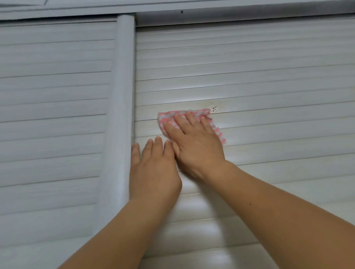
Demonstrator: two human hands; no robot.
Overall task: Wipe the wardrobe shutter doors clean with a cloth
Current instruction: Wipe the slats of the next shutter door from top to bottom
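pink-and-white checked cloth (192, 121) lies under the flat, spread right hand (195, 141). just beyond its fingertips sits a brownish speckled stain (214, 108) on the pale slatted shutter door (271, 73): press along the slat there, while the flat left hand (153, 168) braces.

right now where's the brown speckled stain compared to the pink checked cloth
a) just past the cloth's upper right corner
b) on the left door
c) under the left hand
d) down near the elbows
a: the stain sits on the slat just beyond the upper right corner of the cloth.
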